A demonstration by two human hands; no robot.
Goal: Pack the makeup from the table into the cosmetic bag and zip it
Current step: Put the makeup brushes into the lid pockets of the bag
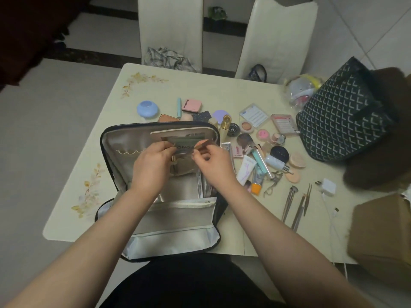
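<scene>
- Your left hand (153, 161) is curled round the near edge of a flat, rectangular grey-green packet with printed lettering (185, 146), held over the open bag.
- Your right hand (211, 162) pinches the packet's right corner between thumb and curled fingers (198, 154).
- The dark-edged, silver-lined cosmetic bag (169, 218) lies unzipped and folded flat on the pale cream table with yellow leaf prints (93, 152); its upper flap stands behind your hands, and a beige flat pouch (178, 133) rests against that flap.
- Loose makeup lies to the right of the bag and beyond it: a pink square compact (191, 104), a round lilac-blue jar (147, 108), a gold-capped bottle (225, 123), a black round compact (279, 153), peach sponge puffs (297, 160), a white tube with purple print (245, 170), and thin metal tools (295, 206).
- A black tote bag with a white chevron pattern (342, 116) stands at the table's far right; a white charger plug with cable (328, 187) lies near it.
</scene>
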